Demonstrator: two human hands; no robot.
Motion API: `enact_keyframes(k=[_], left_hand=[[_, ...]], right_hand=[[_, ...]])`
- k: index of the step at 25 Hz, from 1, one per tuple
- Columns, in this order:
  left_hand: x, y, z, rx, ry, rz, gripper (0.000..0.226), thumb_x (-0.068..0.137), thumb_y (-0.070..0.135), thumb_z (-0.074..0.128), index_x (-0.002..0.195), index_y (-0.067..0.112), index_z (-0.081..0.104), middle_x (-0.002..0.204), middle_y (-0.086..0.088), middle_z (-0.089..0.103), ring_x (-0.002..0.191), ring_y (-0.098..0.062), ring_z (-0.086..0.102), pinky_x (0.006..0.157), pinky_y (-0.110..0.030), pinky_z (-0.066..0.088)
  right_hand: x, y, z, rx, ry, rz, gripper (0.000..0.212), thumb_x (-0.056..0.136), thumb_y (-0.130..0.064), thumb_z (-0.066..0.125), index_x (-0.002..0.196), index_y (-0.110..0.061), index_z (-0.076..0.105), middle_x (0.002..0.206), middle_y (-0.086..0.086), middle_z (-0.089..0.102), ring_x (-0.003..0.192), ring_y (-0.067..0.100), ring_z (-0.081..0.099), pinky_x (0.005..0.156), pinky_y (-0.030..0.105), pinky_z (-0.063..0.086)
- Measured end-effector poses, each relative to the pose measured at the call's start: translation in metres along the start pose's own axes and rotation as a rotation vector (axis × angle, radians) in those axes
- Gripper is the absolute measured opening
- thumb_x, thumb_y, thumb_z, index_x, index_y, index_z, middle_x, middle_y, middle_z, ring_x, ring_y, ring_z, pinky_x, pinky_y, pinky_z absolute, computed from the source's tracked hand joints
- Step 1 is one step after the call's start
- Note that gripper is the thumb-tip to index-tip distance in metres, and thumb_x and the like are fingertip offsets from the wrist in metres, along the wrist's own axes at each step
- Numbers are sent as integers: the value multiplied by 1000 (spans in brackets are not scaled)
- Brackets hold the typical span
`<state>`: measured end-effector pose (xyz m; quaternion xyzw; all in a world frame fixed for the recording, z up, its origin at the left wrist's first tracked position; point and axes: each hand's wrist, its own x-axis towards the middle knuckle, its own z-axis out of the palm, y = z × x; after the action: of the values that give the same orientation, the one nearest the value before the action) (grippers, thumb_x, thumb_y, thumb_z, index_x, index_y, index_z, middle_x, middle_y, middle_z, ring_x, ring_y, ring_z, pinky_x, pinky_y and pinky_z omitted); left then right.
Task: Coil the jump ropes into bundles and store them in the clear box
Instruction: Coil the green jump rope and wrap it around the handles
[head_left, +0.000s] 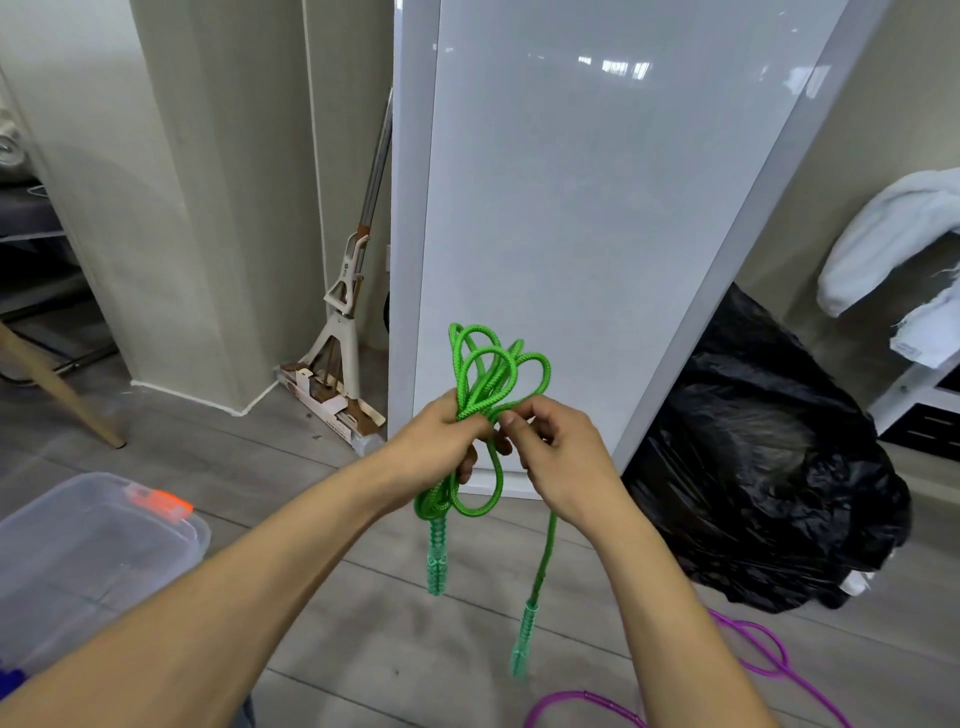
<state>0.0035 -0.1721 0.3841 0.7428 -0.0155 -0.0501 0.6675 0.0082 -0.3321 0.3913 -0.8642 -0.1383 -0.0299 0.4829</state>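
1. I see my left hand raised in front of me, forearm reaching up from the lower left. Its fingers are curled and pressed around the middle of the green jump rope, which is folded into a bundle.
2. My right hand is just beside it, wrist bent slightly. Its thumb and index finger pinch one strand of the same rope near the left fingertips; the other fingers are bent loosely.
3. Above the fingers several green loops stand up like a fan. Below them more loops hang, and two translucent green handles dangle, one lower than the other, not touching the floor.
4. The clear box with an orange latch sits on the floor, far left and below my left hand.
5. A purple jump rope lies on the grey wooden floor, below and right of my right hand.
6. Behind the fingers stands a white glossy panel. A mop leans left of it, and a black plastic bag sits to the right.
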Motion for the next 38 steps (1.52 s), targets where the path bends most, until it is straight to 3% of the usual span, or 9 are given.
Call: enact_keyframes(k=[7,13,17,19,23,26,29,32,38], left_hand=[[-4,-6,-8,283,-73,-43,21,93,8,54,73,17,52,65,-2,44,60,-20,46,56,-31,45],[6,-12,-20,-84,71,-432,17,85,2,50,71,8,42,58,-6,38,40,-19,39,50,-29,42],[-11,-6,-21,1047,-256,-229,19,88,29,60,92,12,54,96,-12,64,85,-30,63,72,-33,51],[-22,7,-9,1223,-397,-59,17,88,33,57,94,18,52,107,-12,65,99,-30,61,75,-32,48],[-49,35,-1,1026,-453,201,25,76,43,53,73,18,52,70,-2,58,71,-22,56,63,-36,47],[-40,54,4,467,-404,-81,26,88,24,42,66,12,49,58,-5,43,50,-19,36,48,-31,32],[-19,38,-4,256,-158,-246,40,104,4,31,64,7,33,63,-7,32,53,-14,27,46,-18,27],[-15,30,-20,-62,-131,-149,27,103,24,33,80,11,41,60,-5,41,50,-19,34,49,-26,38],[-9,19,-19,-314,67,39,23,103,28,48,110,6,47,66,-6,54,53,-20,48,62,-38,47]], right_hand=[[-1,1,2,-108,-73,-3,19,98,-29,56,86,-23,70,68,-6,62,62,9,52,58,25,41],[-6,-3,-12,-348,-179,-1,19,96,-40,59,87,-27,69,60,-6,54,54,7,45,54,25,37],[-11,-16,-20,-330,-159,-143,10,91,-39,68,89,-29,70,75,-11,64,69,7,58,66,27,49],[-11,-20,-27,-211,-142,-147,7,86,-33,76,85,-27,73,76,-9,68,71,6,61,67,23,50],[-7,-7,-51,202,-151,-46,7,76,-16,85,80,-14,79,79,0,76,72,7,67,69,19,51],[-2,11,-49,505,-281,107,31,64,-37,91,82,-14,80,84,8,75,76,17,67,72,31,54],[2,16,-31,689,-290,180,13,87,-12,71,77,-14,78,74,8,67,70,26,55,63,32,47],[2,18,-10,713,-244,352,48,96,6,47,58,-19,64,57,0,46,51,11,35,49,23,28],[3,14,22,1040,-228,495,9,94,-11,56,86,-9,60,60,-2,44,40,7,20,44,22,13]])
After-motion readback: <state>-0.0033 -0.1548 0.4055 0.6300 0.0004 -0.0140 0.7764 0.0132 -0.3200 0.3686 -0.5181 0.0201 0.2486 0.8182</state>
